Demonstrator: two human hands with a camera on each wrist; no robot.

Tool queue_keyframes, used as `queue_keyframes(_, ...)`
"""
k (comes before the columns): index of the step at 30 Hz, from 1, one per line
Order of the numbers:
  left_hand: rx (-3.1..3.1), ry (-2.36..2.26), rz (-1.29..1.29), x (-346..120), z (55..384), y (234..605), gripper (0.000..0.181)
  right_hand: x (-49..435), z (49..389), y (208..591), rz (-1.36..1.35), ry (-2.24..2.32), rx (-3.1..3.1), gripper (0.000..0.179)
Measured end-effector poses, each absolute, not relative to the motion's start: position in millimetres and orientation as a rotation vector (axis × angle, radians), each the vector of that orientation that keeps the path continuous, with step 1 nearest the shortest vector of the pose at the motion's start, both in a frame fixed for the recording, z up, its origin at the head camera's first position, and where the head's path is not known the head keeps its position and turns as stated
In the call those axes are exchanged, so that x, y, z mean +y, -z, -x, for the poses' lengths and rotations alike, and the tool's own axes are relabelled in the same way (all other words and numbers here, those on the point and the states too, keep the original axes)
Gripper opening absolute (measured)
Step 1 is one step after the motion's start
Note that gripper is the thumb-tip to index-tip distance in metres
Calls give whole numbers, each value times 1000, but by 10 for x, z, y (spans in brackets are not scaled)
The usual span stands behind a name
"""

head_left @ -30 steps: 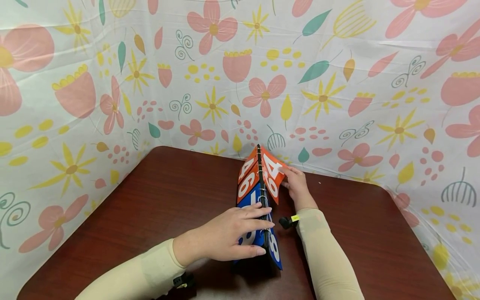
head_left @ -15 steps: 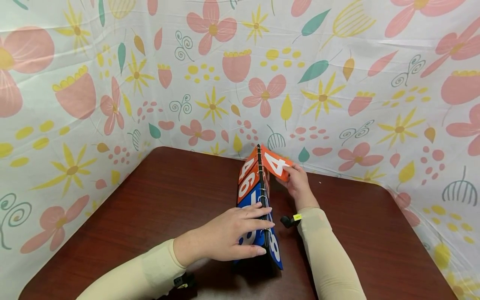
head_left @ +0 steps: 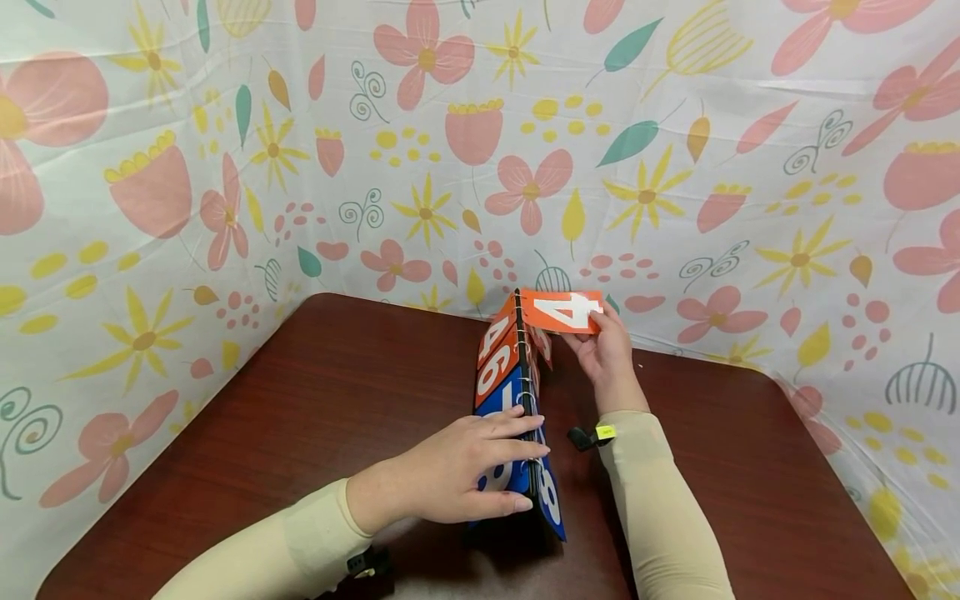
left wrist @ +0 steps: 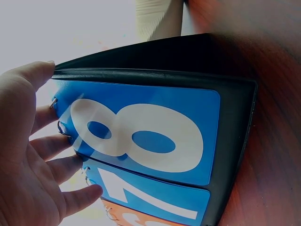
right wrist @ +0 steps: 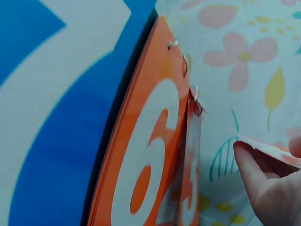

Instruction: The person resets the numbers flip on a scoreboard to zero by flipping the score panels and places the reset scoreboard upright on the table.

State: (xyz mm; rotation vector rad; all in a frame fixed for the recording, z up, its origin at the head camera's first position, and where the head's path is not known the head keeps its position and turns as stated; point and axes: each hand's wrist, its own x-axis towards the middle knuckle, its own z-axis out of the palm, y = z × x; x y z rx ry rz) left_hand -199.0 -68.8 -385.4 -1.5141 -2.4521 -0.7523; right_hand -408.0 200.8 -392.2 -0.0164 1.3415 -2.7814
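flip scoreboard (head_left: 497, 402) stands tented on a dark wood table (head_left: 375, 392), one face showing a blue card (left wrist: 141, 132) numbered 8 beside another numbered 7. a person's left hand (head_left: 457, 467) rests across its ring-bound spine (head_left: 522, 350), fingers spread; the right hand (head_left: 609, 354) pinches an orange card (head_left: 543, 312) reading 4, raised nearly level from its steeper slant half a second ago.

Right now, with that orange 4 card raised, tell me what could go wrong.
The right-hand grip pinches the orange 4 card near its outer edge; if it slips, the card might flop back.

Tugging outward could strain the card where it joins the ringed spine.

The left-hand grip rests across the spine's nearer half; without it, the flip-card stand may shift if tugged.
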Motion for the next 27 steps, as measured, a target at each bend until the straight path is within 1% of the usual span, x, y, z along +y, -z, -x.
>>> queue_keyframes(10, -2463, 738, 1509, -696, 1986, 3844, 54, 1890, 3936, 3764, 261, 2805, 1231, 52)
queue_keyframes(18, -2450, 749, 1518, -692, 1988, 3847, 54, 1798, 3851, 3725, 291, 2775, 1183, 53)
queue_keyframes(22, -2454, 764, 1520, -691, 1991, 3850, 55, 1748, 3846, 3637, 330, 2744, 1288, 53)
queue_keyframes(27, -2443, 736, 1514, -704, 1995, 3857, 55, 1622, 3879, 3442, 311, 2650, 1580, 52)
